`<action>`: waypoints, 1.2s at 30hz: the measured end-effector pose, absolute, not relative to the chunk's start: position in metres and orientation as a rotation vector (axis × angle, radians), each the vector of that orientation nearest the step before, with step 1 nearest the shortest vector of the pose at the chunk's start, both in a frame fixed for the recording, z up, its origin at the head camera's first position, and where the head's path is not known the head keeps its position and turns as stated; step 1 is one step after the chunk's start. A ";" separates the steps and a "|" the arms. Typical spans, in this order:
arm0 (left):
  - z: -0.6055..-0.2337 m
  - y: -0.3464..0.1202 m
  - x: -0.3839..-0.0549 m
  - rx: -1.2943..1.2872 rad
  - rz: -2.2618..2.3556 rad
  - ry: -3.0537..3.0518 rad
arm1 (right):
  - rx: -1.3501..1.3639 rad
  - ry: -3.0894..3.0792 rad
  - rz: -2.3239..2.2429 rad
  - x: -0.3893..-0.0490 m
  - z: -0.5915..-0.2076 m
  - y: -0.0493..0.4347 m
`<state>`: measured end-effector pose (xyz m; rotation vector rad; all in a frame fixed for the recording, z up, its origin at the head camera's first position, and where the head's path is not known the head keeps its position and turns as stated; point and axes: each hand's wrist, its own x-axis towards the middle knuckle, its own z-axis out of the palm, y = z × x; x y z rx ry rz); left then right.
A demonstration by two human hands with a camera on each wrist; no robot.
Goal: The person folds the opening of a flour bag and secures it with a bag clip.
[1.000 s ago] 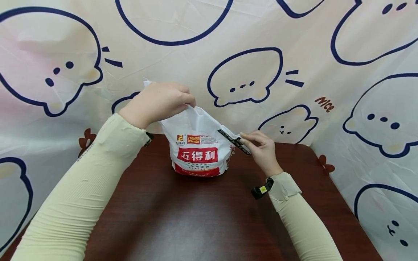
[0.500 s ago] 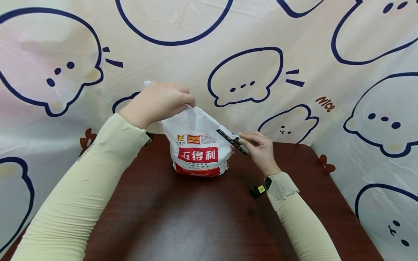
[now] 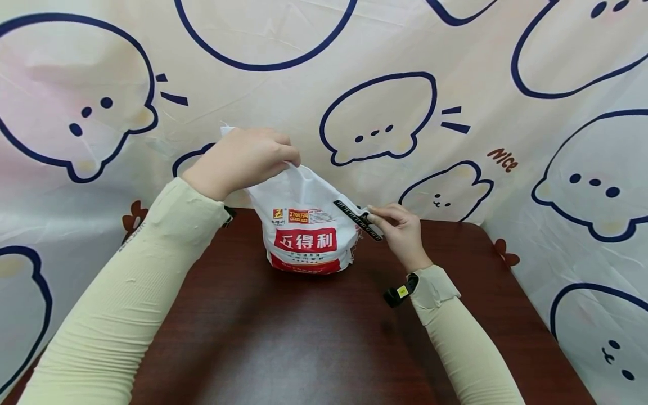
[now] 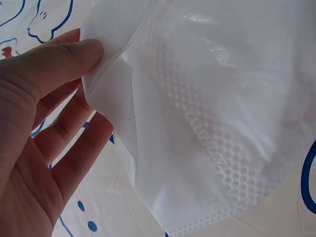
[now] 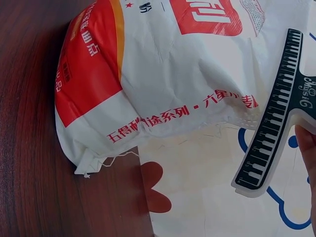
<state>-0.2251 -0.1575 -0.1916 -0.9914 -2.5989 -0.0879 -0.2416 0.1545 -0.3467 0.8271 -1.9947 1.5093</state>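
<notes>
A white flour bag point(image 3: 304, 188) with red print stands upright on the table. High on its left side, my left hand point(image 3: 245, 160) pinches the top edge; in the left wrist view the thumb and fingers of the left hand point(image 4: 54, 84) grip the folded rim of the bag point(image 4: 197, 103). My right hand point(image 3: 405, 236) pinches the handle of a clip with a piano-key pattern point(image 3: 354, 218). Its long bar lies slantwise along the bag's sloping right top edge. The right wrist view shows the black-and-white clip point(image 5: 271, 118) overlapping the bag point(image 5: 187, 79), with the hand partly cut off.
A dark brown wooden table point(image 3: 304, 337) carries the bag. Behind it hangs a pale cloth point(image 3: 283, 101) with blue cartoon outlines, close to the table's back edge. Loose threads point(image 5: 118, 157) trail from a bottom corner of the bag.
My right hand and the clip have shifted slightly left, further onto the bag's top edge. The left hand and the bag stay almost still.
</notes>
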 end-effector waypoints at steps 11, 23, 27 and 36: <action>-0.194 -0.157 -0.224 -0.985 -0.116 -2.601 | 0.781 -2.019 1.561 -0.243 -0.349 0.155; -0.195 -0.158 -0.225 -0.977 -0.113 -2.605 | 0.746 -2.006 1.619 -0.266 -0.371 0.161; -0.195 -0.157 -0.225 -0.973 -0.117 -2.599 | 0.791 -1.995 1.623 -0.267 -0.366 0.158; -0.193 -0.157 -0.225 -0.969 -0.126 -2.590 | 0.824 -1.976 1.681 -0.269 -0.361 0.152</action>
